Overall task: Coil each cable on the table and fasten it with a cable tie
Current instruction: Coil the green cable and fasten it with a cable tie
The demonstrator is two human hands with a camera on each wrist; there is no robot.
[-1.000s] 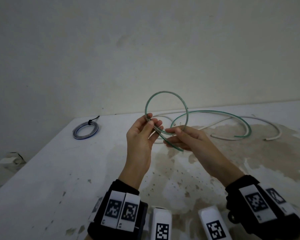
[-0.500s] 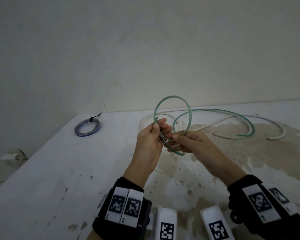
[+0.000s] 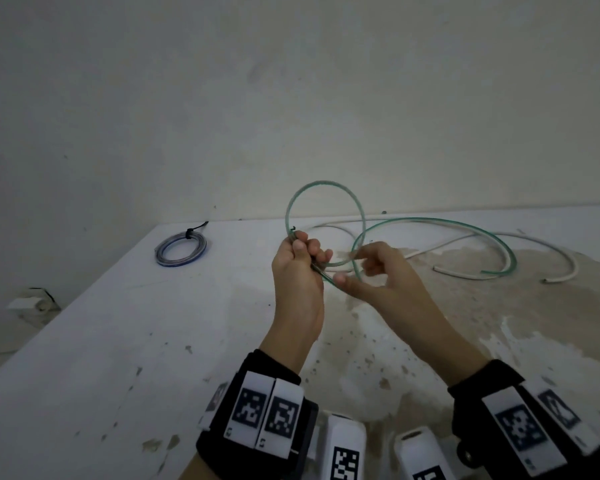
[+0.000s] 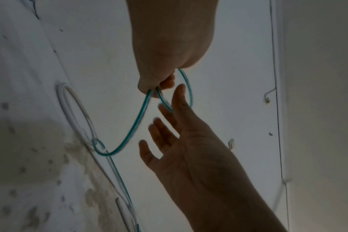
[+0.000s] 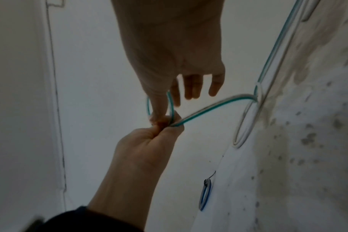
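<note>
The left hand [image 3: 297, 271] pinches the green cable [image 3: 324, 199] where its turns cross, thumb and curled fingers closed on the bundle, with one full loop standing upright above the fist. The right hand [image 3: 383, 271] is spread: fingers are extended and relaxed, with the fingertips [image 4: 181, 94] reaching through the loop beside the pinch. It grips nothing; at most, the cable brushes its fingers.

Change from half a second ago: the right hand was then closed on the cable next to the left hand, feeding a turn into the pinch. It has now released, and the left hand alone holds the coil. Judgement: one turn is seated, and the right hand is free to travel down the cable for the next length.

From the pinch, the free run of the green cable rises toward 1 o'clock, sweeps in a wide arc over the surface [image 3: 118, 341], and ends near 3 o'clock. Most of its length remains uncoiled, so several further turns appear necessary before a tie can go on.

A white cable [image 3: 565, 261] lies loose under and beyond the green arc, from 12 to 3 o'clock, untouched. At 10 o'clock, well apart from the hands, a blue-and-white coil [image 3: 181, 251] rests flat, already bound with a black cable tie [image 3: 189, 233].

Risk: the green cable looks springy; a slack pinch could let the loop open.
</note>
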